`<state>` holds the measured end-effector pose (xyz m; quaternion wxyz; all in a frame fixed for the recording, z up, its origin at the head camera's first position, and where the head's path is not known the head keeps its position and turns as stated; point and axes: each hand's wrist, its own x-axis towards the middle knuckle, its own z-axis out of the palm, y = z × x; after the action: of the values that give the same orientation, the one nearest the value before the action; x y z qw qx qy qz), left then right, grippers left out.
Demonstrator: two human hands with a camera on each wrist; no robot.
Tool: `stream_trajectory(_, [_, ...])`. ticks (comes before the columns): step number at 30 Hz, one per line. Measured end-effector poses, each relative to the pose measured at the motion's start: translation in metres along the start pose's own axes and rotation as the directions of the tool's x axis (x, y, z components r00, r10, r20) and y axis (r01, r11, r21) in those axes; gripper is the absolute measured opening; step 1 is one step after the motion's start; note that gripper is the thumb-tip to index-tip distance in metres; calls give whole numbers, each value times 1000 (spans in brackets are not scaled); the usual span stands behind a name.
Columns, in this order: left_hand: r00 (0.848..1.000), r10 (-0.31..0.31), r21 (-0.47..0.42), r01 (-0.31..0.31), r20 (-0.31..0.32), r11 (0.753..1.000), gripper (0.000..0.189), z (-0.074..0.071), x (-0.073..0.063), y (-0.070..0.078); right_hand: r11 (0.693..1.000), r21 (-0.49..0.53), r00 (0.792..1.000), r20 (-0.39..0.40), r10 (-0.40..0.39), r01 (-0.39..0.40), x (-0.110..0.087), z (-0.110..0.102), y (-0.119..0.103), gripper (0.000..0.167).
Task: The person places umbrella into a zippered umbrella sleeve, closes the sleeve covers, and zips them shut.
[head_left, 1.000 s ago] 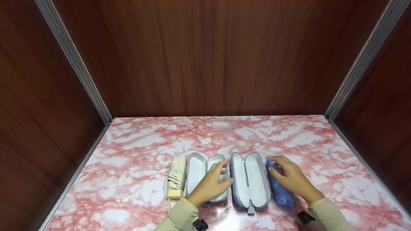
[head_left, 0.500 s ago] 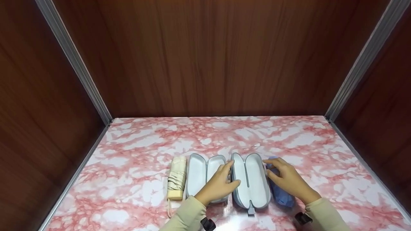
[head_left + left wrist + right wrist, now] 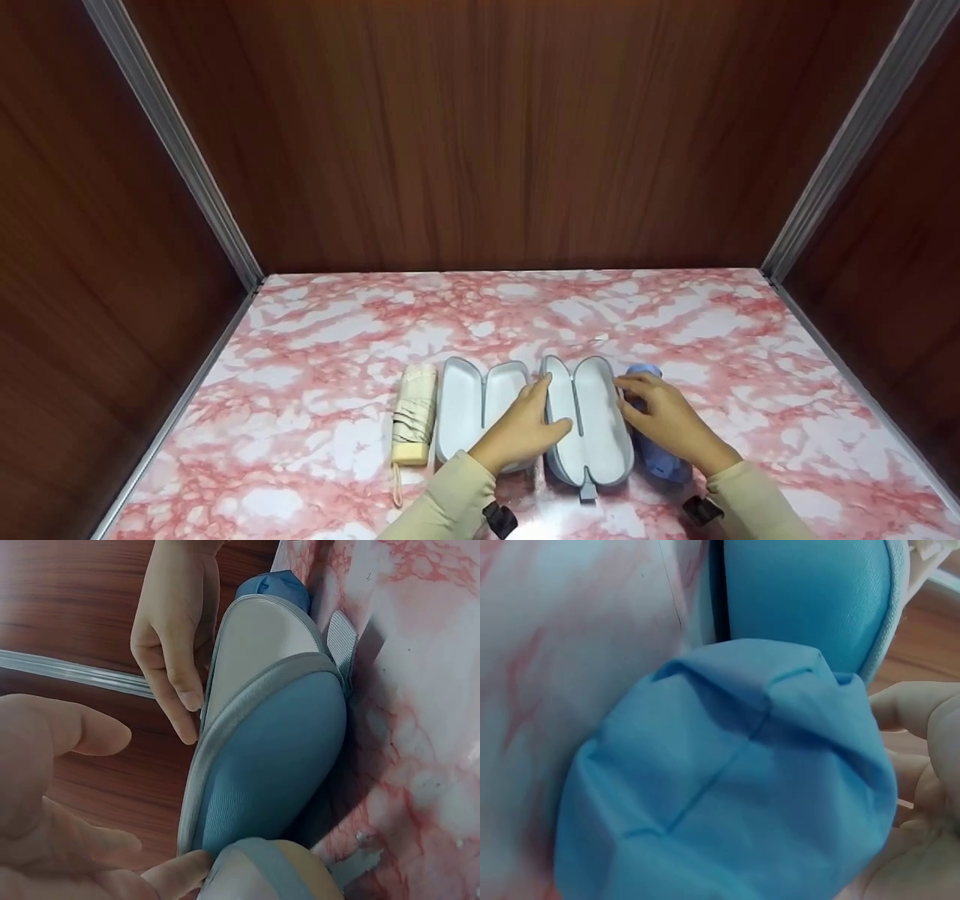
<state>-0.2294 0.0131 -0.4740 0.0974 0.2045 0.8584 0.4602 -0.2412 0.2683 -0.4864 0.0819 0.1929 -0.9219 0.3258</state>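
Two hands on my feed, both at R case (image 3: pixel 600 431); it lies open on table (image 3: pixel 337 322). L hand (image 3: pixel 523 429): fingers wide, thumb over case's L half. R hand (image 3: pixel 671 420): narrower gap, tips at R rim. Blue bundle (image 3: pixel 666 461) under R hand, beside case. Other case (image 3: pixel 459 412) & cream umbrella (image 3: pixel 415 412) to L.

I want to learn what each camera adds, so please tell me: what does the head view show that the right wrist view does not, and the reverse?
Only the head view shows what looks like a cream folded umbrella, the left open case, and the pale inside and grey end tab of the right open case.

Only the right wrist view shows the seam lines on the creased end of the blue bundle.

Both show the blue bundle, part of the right open case, the right hand, the marbled tabletop and brown panelling.
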Motion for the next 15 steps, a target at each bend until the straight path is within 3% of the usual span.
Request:
stream_trajectory(7, [998,-62,9,61,33,998,88,6,3,6,999,-44,1000,-13,-4,4,0,1,0,35])
stream_trajectory(15, [997,-59,26,58,58,998,87,7,2,4,998,-56,999,23,38,-37,1,-1,-1,38])
